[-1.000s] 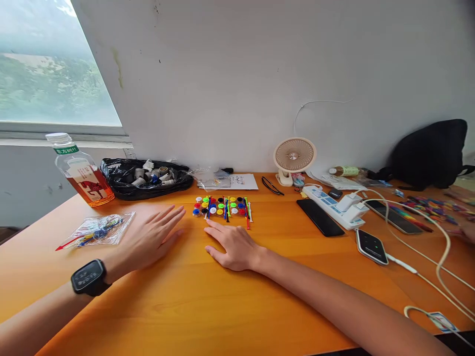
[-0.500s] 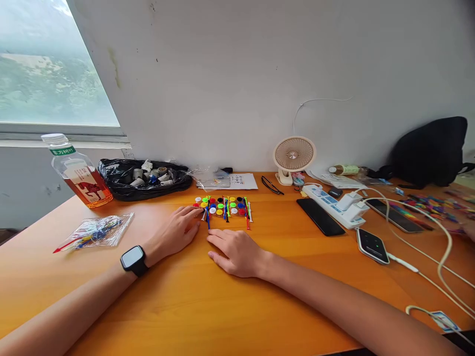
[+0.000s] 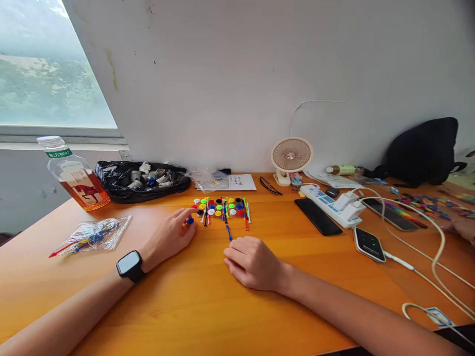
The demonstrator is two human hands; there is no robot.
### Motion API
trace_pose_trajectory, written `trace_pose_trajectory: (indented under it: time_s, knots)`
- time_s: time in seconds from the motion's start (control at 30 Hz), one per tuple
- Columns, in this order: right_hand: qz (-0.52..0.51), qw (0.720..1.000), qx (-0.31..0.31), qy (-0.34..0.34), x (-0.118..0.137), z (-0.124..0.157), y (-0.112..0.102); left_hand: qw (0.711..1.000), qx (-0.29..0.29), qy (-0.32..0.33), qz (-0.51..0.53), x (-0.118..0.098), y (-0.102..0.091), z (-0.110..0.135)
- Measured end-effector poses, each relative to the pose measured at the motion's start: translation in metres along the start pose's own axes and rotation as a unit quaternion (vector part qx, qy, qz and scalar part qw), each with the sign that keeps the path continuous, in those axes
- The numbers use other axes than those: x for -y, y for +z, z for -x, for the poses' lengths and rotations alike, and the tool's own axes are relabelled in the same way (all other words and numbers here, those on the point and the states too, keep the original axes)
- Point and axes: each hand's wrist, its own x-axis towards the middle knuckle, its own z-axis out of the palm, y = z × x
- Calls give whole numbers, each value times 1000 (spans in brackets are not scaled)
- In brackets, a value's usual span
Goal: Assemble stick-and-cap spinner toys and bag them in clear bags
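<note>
My left hand (image 3: pixel 174 230), with a smartwatch (image 3: pixel 129 264) on its wrist, has its thumb and fingers closed round a small blue round cap (image 3: pixel 190 221). My right hand (image 3: pixel 254 262) is curled on the desk, its fingers pinching the near end of a thin blue plastic stick (image 3: pixel 229 231). The stick points away from me. Beyond both hands lie small round caps (image 3: pixel 218 210) in white, yellow, red, black, green and blue, grouped in rows. Thin coloured plastic sticks (image 3: pixel 246 217) lie across and between these rows.
At left are a tilted-looking drink bottle (image 3: pixel 83 185), a clear bag of sticks (image 3: pixel 92 235) and a black bag (image 3: pixel 143 190) of grey pieces. A fan (image 3: pixel 291 155), phone (image 3: pixel 319 216), power strip (image 3: pixel 330 205) and cables (image 3: pixel 441 242) occupy the right. Another person's hand (image 3: pixel 465 228) shows there.
My left hand has drawn back slightly from the rows, a blue cap now showing in its fingers. My right hand has moved right and nearer me, bringing the blue stick away from the rows.
</note>
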Motion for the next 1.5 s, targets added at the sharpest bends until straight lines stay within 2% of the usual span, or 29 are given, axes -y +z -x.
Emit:
trace_pose_trajectory:
  time_s: [0.1,0.2,0.4,0.63,0.73,0.83,0.93,1.03,1.1,1.17,1.27,1.37,1.43,1.5]
  knots:
    - [-32,997,-29,63,-6,3,-2,1000,-3,-4,13,-5,-3,3]
    - [-46,995,-22,87,-11,2,-5,999,-9,10,51,-16,-6,5]
    - [-76,989,-23,123,-19,3,-9,970,85,94,207,-44,-8,11]
    - [-170,965,-61,192,-33,4,-8,974,112,131,150,-51,-1,13]
    - [-188,952,-95,220,-36,2,-8,967,134,173,131,-57,-1,11]
    - [-225,936,-122,241,-36,1,-8,961,153,206,105,-61,-2,9]
    - [-293,914,-118,256,-35,0,-4,964,150,201,93,-62,-4,8]
    - [-376,879,-120,269,-34,-1,3,963,160,202,86,-60,-5,8]
    - [-421,853,-144,272,-35,-2,7,959,171,210,87,-60,-5,8]
    - [-440,840,-168,271,-36,-2,7,959,164,213,93,-60,-5,9]
    - [-419,845,-167,289,-33,-4,4,970,102,196,103,-60,-4,9]
    - [-367,877,-134,280,-27,-6,0,982,32,155,108,-58,-2,10]
    - [-340,901,-125,240,-21,-8,-1,985,22,132,105,-56,1,10]
    - [-332,913,-126,202,-18,-9,-1,986,39,123,103,-53,3,8]
